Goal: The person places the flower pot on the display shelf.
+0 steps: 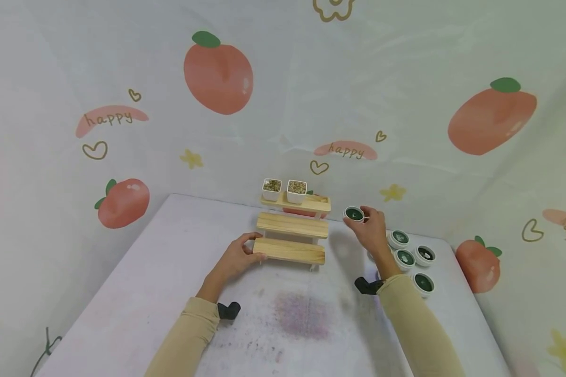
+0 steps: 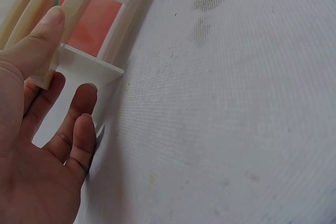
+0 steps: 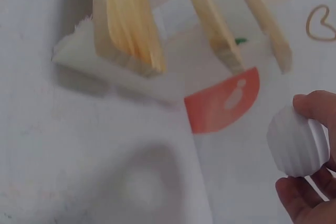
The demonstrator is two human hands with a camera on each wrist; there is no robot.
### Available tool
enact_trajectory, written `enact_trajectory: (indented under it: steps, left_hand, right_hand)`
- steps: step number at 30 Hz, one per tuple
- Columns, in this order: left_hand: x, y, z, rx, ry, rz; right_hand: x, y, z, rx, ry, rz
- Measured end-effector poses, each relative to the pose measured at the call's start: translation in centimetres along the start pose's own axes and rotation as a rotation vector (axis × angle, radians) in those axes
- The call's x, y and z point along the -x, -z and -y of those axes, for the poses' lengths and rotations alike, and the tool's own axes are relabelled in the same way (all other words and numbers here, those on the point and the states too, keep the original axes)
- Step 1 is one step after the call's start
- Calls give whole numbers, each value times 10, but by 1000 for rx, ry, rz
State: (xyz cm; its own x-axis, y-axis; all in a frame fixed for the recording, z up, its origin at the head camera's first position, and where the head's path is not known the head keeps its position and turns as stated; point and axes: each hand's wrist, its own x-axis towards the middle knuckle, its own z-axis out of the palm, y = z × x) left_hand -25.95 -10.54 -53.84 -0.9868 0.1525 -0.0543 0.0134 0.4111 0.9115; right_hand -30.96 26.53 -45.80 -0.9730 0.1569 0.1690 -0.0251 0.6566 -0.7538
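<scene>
A three-tier wooden stand with white supports stands at the middle of the table, its lowest board (image 1: 290, 251) nearest the person. My left hand (image 1: 233, 259) grips that board's left end; in the left wrist view the thumb (image 2: 48, 32) lies against the wood with the fingers spread near the white support (image 2: 92, 62). To the right of the top board (image 1: 318, 203), my right hand (image 1: 373, 233) holds up a small round white pot with a dark green inside. Its ribbed wall (image 3: 297, 142) shows between thumb and fingers in the right wrist view.
Two square white pots (image 1: 296, 198) with small plants sit on the top board's left and middle. Several round white pots (image 1: 424, 263) with green or dark insides are grouped at the table's right, partly behind the right forearm. A printed cloth wall (image 1: 283, 120) rises behind.
</scene>
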Motion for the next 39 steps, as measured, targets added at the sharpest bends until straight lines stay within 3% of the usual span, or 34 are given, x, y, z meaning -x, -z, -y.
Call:
enact_trajectory:
  steps: [13,20,30,39]
  left_hand:
    - [0,0,0,-2,13,7]
    - [0,0,0,11,12,5]
    - [-1,0,1,-3,11,8]
    - [-2,1,2,11,-1,20]
  right_hand:
    - [6,-10,46,-177,124,-36]
    - [3,-24,59,-268,126,-31]
    - [-3,-41,65,-340,163,-67]
    - [-7,-53,69,-378,195,-42]
